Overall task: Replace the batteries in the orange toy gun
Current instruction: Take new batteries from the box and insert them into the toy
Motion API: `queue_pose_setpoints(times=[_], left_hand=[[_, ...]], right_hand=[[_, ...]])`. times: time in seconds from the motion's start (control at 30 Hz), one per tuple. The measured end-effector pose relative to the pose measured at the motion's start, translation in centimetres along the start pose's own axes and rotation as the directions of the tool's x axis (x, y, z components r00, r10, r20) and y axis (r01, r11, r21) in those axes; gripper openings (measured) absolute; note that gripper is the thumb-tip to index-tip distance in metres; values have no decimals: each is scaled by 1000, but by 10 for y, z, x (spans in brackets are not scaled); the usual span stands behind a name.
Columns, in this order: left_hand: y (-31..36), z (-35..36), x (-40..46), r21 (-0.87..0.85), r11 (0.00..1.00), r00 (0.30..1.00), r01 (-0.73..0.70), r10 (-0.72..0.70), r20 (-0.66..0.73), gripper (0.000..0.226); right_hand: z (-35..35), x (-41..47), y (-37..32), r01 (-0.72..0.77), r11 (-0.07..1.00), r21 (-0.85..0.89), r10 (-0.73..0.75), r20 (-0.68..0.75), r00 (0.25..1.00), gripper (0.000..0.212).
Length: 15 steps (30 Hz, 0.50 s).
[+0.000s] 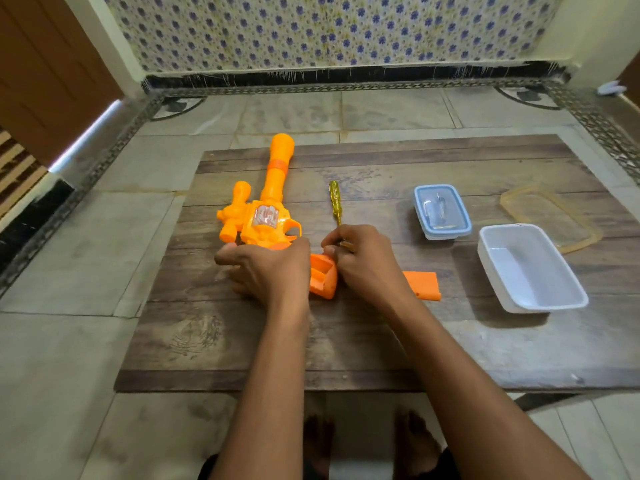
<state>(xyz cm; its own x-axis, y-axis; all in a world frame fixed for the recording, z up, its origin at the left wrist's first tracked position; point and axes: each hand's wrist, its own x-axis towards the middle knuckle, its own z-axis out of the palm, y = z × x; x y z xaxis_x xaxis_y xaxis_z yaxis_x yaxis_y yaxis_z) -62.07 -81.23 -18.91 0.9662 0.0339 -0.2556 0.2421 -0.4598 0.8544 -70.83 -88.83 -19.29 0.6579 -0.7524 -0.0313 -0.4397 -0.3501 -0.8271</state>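
Surface: a low wooden table point(346, 341) is standing on a tiled floor before a flowered wall.
Around: a lidded box point(442, 211), an open white tub point(531, 268) and its clear lid point(550, 216) are sitting toward the right edge; an orange cover point(423, 285) is lying just beside the right hand point(363, 265).
Toy gun point(266, 209): lying left of centre, its long axis is running toward the far edge, barrel pointing away, the open grip nearest the person.
Left hand point(270, 268): fingers are curling round the gun's body.
Right hand: fingers are pinching the shaft of a yellow screwdriver point(335, 202) at the grip.
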Motion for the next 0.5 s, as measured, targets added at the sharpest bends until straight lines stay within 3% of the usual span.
queue_pose_setpoints(times=[0.1, 0.2, 0.3, 0.4, 0.5], left_hand=[[0, 0, 1, -175, 984, 1000, 28, -28, 3, 66], [3, 1, -2, -356, 934, 999, 4, 10, 38, 27], [3, 2, -4, -498, 867, 999, 32, -6, 54, 28], [3, 0, -4, -520, 853, 999, 49, -35, 36, 30], [1, 1, -4, -491, 869, 998, 62, -52, 35, 34]], right_hand=[[-3, 0, 2, 12, 1000, 6, -13, 41, 999, 14], [-4, 2, 5, 16, 999, 36, -17, 44, 999, 17], [-7, 2, 6, -30, 968, 251, 23, 31, 999, 23], [-15, 0, 0, -121, 737, 665, 115, 52, 992, 24], [-23, 1, -7, -227, 423, 877, 196, 156, 968, 24]])
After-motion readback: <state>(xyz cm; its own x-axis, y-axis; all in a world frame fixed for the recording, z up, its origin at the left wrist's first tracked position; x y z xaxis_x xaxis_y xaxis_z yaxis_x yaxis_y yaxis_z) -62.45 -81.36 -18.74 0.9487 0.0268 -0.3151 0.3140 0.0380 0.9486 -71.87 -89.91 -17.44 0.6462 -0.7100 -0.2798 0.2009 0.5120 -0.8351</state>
